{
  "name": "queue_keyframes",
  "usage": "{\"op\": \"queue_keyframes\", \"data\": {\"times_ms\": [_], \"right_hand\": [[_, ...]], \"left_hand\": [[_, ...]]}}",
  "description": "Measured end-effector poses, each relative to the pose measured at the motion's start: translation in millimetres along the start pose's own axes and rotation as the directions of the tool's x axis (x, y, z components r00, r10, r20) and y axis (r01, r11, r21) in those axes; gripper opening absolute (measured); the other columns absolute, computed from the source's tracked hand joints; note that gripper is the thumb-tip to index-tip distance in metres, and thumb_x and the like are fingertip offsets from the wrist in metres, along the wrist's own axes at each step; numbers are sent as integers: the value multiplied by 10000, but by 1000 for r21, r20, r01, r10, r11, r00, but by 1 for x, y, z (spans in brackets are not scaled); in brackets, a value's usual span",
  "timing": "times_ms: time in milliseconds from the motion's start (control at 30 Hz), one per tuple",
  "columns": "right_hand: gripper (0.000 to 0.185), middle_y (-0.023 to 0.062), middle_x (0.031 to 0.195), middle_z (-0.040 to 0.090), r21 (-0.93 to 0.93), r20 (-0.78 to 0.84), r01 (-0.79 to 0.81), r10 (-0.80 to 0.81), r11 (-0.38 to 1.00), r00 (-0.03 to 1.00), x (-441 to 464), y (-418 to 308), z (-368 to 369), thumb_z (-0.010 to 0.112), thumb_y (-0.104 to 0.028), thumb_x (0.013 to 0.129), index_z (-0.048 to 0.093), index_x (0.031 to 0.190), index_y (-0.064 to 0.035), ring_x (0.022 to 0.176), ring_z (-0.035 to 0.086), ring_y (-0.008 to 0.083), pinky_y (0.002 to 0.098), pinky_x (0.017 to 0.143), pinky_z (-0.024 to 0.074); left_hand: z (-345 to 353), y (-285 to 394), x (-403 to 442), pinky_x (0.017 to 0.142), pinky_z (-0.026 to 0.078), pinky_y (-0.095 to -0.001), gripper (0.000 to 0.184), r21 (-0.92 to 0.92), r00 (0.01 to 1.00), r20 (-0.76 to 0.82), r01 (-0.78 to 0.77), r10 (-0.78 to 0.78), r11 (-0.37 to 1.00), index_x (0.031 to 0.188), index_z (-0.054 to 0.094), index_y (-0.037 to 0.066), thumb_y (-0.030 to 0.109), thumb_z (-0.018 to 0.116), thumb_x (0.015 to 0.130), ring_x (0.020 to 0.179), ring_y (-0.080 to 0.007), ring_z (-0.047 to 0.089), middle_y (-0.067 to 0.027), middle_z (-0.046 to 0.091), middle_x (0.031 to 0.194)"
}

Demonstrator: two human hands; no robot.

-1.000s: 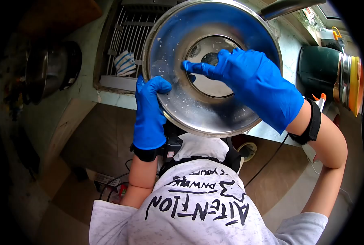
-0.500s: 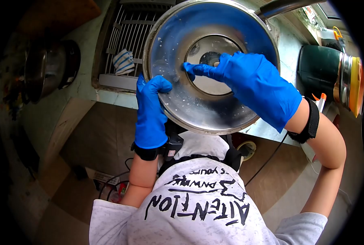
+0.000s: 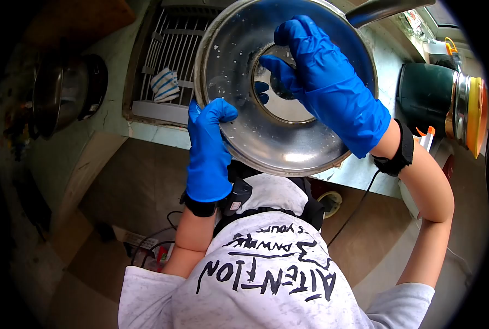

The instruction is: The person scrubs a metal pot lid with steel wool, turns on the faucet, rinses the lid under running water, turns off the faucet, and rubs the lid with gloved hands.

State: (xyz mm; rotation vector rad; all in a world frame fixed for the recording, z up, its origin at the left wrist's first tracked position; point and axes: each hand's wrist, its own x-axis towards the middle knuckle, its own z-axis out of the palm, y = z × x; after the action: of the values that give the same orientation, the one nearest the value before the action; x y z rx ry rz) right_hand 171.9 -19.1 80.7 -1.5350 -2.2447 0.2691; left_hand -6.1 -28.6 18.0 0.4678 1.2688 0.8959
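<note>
One left hand [image 3: 209, 148], gloved in blue, is closed on the lower left rim of a wide metal lid [image 3: 239, 136], thumb over the speckled inside face. The right hand [image 3: 332, 88], gloved too, is half open over the lid's shiny centre [image 3: 280, 109], thumb apart from bent fingers; nothing shows in that gap, though the palm is turned away and contact is hard to judge. The lid is over the front edge of the desk [image 3: 365, 175], to the right of a striped cloth [image 3: 165, 86] on a rack [image 3: 173, 46]. Broad and stiff, it should feel fairly light but unwieldy, likely slippery if wet. Its rim looks the surest hold, gripped at opposite sides; the centre may be fragile.
</note>
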Motion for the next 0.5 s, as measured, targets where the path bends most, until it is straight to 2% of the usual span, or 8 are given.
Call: {"op": "queue_keyframes", "data": {"times_ms": [33,100,167,233,267,333,367,500], "right_hand": [[319,150,801,443,-17,-118,-12,10,1000,993,2,-1,1,562,-166,703,420,932,3,739,455,293,323,642,385],[366,168,847,418,-74,-66,-33,29,997,997,-4,-7,0,587,-189,683,405,930,10,804,430,310,326,693,368],[419,183,907,410,-147,16,-70,74,987,997,-15,-9,1,566,-305,670,415,900,9,797,431,338,397,697,366],[368,178,932,403,-160,7,-79,81,984,997,-23,-5,3,563,-233,660,422,905,2,817,427,336,381,708,372],[338,176,907,410,-110,30,-77,81,991,996,-23,-3,3,556,-167,646,425,909,0,803,432,336,376,692,377],[328,168,816,425,50,34,-35,33,998,999,-19,-1,1,529,7,588,441,903,1,747,442,333,365,634,389],[328,168,816,425,48,35,-31,29,998,999,-14,-1,-2,529,7,588,441,903,1,747,442,333,365,634,389],[313,157,782,424,77,-92,34,-27,996,995,0,-1,0,548,39,562,476,863,-10,704,439,320,358,612,386]], "left_hand": [[1,1,-1,566,484,-291,90,16,1000,-2,-14,14,1000,529,472,18,91,444,573,571,-167,539,-87,500,576],[3,2,-4,555,477,-278,85,11,999,-26,-44,44,999,543,476,21,92,449,582,557,-162,529,-78,493,575],[6,6,-7,544,470,-266,81,2,996,-51,-72,72,997,556,480,24,92,454,590,543,-157,519,-69,487,574],[8,12,-11,538,463,-253,70,-76,998,-45,-51,48,996,559,478,29,89,468,594,528,-152,504,-65,476,566],[6,8,-8,544,470,-266,66,-36,991,-82,-109,106,993,559,473,27,86,469,589,532,-156,509,-68,477,569],[3,10,-9,574,425,-247,87,-65,998,-21,-58,57,996,568,475,21,94,480,616,557,-137,484,-53,475,595],[2,10,-9,604,380,-227,109,-88,999,42,-6,10,996,577,478,16,102,491,643,583,-117,458,-39,474,621],[-4,2,-7,605,372,-226,122,-51,990,122,-62,67,997,577,479,13,107,489,654,593,-118,461,-36,480,627]]}}
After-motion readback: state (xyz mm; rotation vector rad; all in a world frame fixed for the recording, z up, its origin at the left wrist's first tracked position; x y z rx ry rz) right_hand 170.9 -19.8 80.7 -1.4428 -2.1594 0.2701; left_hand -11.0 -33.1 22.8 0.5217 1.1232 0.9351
